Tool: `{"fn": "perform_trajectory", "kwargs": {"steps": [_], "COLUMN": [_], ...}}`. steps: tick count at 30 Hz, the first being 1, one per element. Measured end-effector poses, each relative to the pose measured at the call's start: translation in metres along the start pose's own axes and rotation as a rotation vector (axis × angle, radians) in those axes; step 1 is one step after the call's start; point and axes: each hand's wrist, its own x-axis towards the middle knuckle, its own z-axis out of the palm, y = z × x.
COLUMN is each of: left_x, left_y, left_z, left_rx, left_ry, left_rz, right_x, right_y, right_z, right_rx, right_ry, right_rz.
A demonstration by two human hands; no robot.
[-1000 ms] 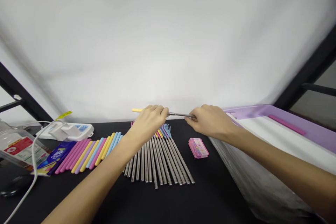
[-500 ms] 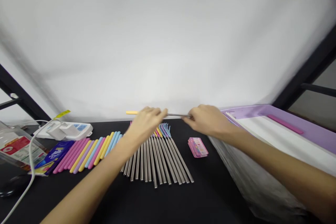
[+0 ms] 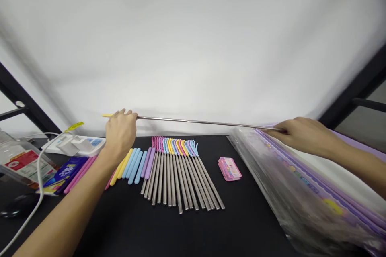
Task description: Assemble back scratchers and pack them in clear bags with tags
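Note:
A telescopic back scratcher [image 3: 193, 121], thin and metal with a yellow end, stretches nearly level above the table. My left hand [image 3: 121, 130] is closed round it close to the yellow end, which sticks out to the left. At the far right end, my right hand [image 3: 297, 134] pinches the metal rod; the tip there is hidden in the fingers. Below lies a row of metal back scratchers [image 3: 181, 176] with pink, blue, yellow and purple claw heads pointing away from me. Pastel handle sleeves [image 3: 134, 166] lie to their left, partly behind my left forearm.
Pink cards [image 3: 229, 168] lie right of the row. Clear plastic bags [image 3: 289, 184] with purple edging cover the right side, by a purple bin [image 3: 358, 144]. At left are a power strip [image 3: 99, 144], a blue packet [image 3: 64, 174], a clear jar [image 3: 25, 164] and a white cable [image 3: 38, 172].
My hands have moved far apart, left hand leftward and right hand rightward. The rod between them shows much longer. The plastic bags at right are now more in view.

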Motion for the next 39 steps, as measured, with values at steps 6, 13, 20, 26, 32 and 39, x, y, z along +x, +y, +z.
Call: {"fn": "perform_trajectory", "kwargs": {"steps": [6,13,20,26,32,39], "left_x": [0.003,-0.011,-0.018,-0.019,-0.011,-0.005], "left_y": [0.027,0.094,0.110,0.110,0.088,0.083], "left_z": [-0.013,-0.031,-0.047,-0.064,-0.055,-0.049], "left_rx": [0.018,-0.199,-0.584,-1.149,-1.277,-1.135], "left_ry": [-0.089,-0.069,-0.093,-0.594,-0.809,-0.567], "left_rz": [0.156,0.598,0.683,0.564,0.479,0.525], "right_x": [0.001,0.008,0.007,0.001,0.006,0.015], "right_y": [-0.011,-0.071,-0.137,-0.176,-0.159,-0.148], "right_z": [-0.004,-0.005,0.001,-0.003,0.009,0.019], "right_rx": [-0.193,-0.254,-0.122,-0.087,0.102,0.226], "right_ry": [-0.167,-0.145,-0.151,-0.080,0.029,0.071], "right_rz": [-0.019,-0.180,-0.217,-0.194,-0.297,-0.183]}}
